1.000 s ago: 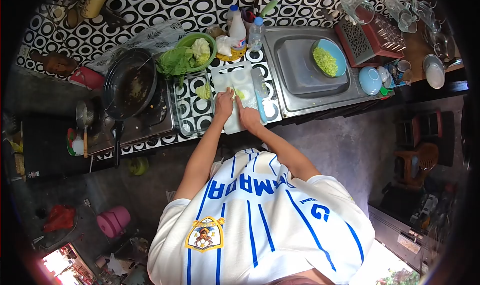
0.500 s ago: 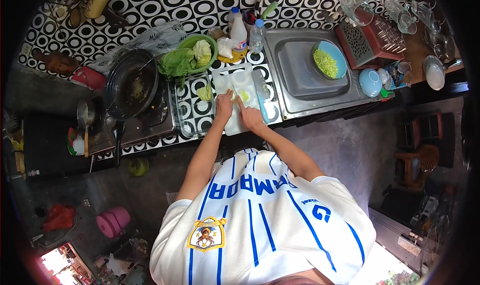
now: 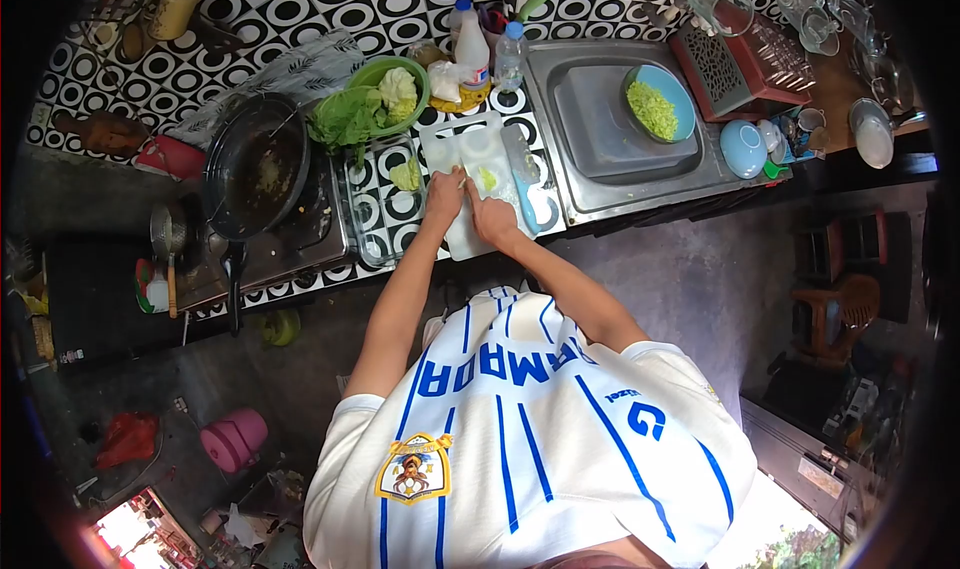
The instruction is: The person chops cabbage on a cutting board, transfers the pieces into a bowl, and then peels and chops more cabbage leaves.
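White plastic is what I see under both hands: a rectangular cutting board [image 3: 478, 184] lying just above the middle of the frame, on the black-and-white circle-patterned counter [image 3: 385, 209]. My left hand [image 3: 444, 195] sits on the board's left part, and I cannot tell whether its fingers are curled or flat. My right hand [image 3: 493, 217] seems closed around something thin, perhaps a knife, though the blade is too small to make out. Between and just above the hands lies a small pale green vegetable piece [image 3: 487, 180], partly cut, I judge. A blue bowl of chopped greens [image 3: 657, 109] stands in the steel sink [image 3: 600, 139] at upper right, so a good share looks done. The green bowl of whole leaves [image 3: 375, 99] at upper left suggests more remains.
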Available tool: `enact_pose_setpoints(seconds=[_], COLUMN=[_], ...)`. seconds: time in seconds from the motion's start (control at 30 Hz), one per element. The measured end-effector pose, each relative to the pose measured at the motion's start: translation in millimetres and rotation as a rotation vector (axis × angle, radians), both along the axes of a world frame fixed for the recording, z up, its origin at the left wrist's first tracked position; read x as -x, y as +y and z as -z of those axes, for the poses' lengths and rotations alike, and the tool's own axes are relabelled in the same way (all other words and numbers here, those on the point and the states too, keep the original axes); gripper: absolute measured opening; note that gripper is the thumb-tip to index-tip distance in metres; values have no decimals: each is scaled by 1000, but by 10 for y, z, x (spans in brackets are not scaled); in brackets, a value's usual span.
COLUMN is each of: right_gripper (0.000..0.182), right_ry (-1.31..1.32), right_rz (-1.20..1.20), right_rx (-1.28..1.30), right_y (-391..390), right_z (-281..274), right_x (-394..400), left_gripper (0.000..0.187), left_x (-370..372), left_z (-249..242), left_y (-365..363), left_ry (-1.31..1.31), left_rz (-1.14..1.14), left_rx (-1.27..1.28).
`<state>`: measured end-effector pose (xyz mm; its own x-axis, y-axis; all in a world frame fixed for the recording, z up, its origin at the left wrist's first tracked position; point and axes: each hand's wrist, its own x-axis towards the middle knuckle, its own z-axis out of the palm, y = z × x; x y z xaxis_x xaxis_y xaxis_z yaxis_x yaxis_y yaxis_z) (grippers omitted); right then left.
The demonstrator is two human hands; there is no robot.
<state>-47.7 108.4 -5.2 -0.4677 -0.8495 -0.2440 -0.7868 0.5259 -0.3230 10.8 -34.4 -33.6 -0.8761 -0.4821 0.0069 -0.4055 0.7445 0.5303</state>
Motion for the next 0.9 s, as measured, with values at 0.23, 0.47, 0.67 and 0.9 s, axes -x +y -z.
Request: enact_pose_setpoints(seconds=[0.23, 0.47, 0.67, 0.9], right_gripper=[85, 88, 90, 90], right_ry=[30, 75, 54, 48], right_rz=[13, 28, 22, 7], right_rx=[-100, -79, -82, 3], right_y=[-15, -36, 15, 210], right_z=[-96, -33, 58, 81], right_x=[-60, -93, -109, -187], left_gripper=[24, 25, 30, 39], left_x=[20, 44, 68, 12], left_z=[106, -72, -40, -108], left_y=[-28, 23, 64, 107], left_ry=[-18, -90, -210, -283], left_rz=[-14, 46, 72, 79], left_rx=[26, 135, 304, 340])
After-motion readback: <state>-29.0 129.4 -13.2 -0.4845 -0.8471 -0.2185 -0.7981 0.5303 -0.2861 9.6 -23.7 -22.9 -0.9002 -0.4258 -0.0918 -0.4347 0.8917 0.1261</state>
